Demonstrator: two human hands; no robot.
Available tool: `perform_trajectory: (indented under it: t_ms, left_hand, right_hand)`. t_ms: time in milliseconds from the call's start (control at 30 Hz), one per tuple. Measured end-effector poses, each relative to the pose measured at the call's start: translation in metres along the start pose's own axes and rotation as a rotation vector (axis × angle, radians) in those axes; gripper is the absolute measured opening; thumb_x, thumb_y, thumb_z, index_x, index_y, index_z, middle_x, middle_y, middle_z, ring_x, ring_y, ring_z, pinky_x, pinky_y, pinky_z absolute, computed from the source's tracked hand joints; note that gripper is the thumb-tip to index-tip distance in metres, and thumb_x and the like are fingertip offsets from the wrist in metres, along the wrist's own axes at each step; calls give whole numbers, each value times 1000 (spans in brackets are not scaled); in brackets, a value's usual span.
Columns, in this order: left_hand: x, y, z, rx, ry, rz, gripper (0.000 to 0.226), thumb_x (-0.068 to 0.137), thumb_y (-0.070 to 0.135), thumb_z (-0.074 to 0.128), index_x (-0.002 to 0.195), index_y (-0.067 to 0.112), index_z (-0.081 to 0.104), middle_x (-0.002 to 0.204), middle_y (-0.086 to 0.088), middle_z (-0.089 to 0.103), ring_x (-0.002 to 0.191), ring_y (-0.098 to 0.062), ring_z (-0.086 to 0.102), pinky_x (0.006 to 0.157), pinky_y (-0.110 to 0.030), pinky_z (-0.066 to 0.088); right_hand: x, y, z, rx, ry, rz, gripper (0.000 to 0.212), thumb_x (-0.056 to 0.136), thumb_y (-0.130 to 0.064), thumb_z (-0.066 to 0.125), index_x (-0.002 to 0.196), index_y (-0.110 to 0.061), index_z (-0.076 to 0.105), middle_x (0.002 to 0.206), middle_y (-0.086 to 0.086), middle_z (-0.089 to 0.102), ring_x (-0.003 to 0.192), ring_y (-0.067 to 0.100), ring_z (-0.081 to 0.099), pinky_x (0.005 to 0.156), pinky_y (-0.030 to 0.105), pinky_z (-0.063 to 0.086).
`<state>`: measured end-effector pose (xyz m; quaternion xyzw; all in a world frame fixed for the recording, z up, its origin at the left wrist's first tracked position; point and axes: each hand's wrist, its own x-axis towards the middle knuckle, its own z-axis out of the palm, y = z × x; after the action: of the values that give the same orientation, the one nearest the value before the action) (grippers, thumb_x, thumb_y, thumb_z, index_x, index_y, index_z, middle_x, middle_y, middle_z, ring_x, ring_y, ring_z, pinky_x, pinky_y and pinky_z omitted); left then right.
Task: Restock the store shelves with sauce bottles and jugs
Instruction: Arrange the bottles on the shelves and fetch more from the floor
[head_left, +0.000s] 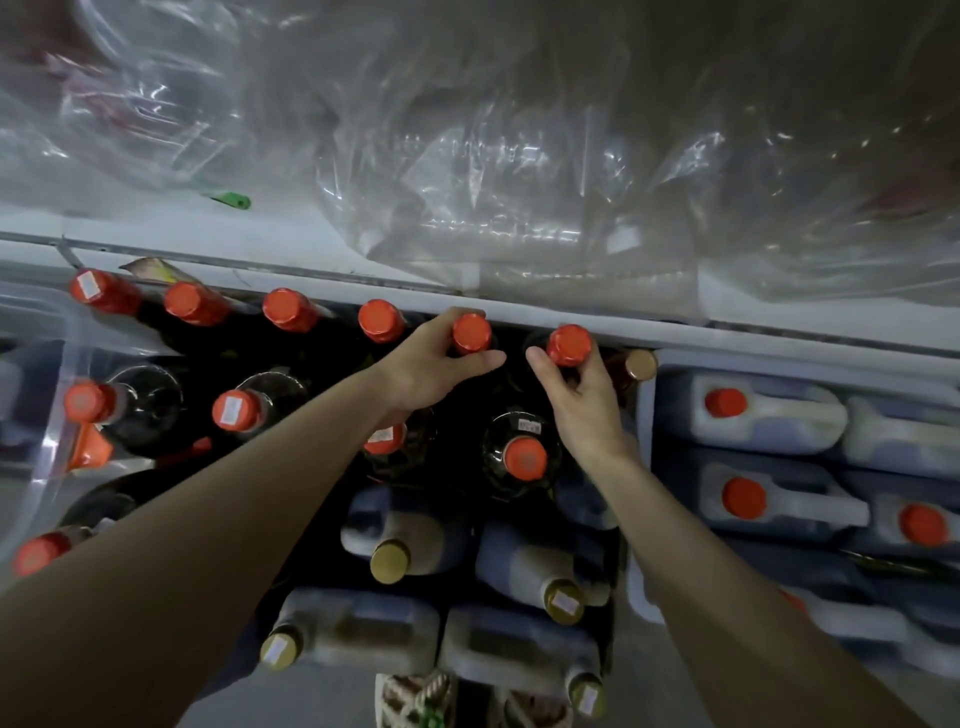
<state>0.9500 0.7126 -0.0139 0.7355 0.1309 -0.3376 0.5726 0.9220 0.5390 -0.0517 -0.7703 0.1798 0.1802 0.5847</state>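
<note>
The fingers (480, 360) of your left hand (426, 374) are clamped on the orange cap of a dark sauce bottle (471, 333), thumb on the near side and the others wrapped over the far side. Your right hand (582, 410) pinches the cap of the neighbouring bottle (570, 345) in the same way, thumb to its left. Both bottles are upright at the right end of a back row (288, 310) of orange-capped bottles, tight against the pale shelf edge (779, 332) that runs across above them; you cannot tell whether either is lifted off its base. Just right of the bottle in your right hand sits a small gold-capped bottle (640, 365). Nearer to you, partly under your forearms, a second row (236, 410) of larger dark bottles with orange caps stands upright, and nearer still gold-capped jugs (389, 561) are packed close together. To the right, in a separate section, orange-capped jugs (744, 498) sit side by side. On the shelf above, crumpled clear plastic bags (519, 156) fill the view, with a small green object (228, 199) at their lower left, too blurred to identify
</note>
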Motion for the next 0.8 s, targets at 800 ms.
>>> perform_trajectory:
  t_ms: [800]
  left_hand:
    - [-163, 149, -22, 132, 347, 400, 22, 90, 32, 62, 98, 13, 54, 80, 6, 58, 73, -3, 54, 63, -5, 41]
  right_hand:
    - [-120, -206, -74, -119, 17, -321, 8, 93, -34, 59, 90, -27, 56, 88, -7, 63, 88, 5, 60, 81, 17, 44]
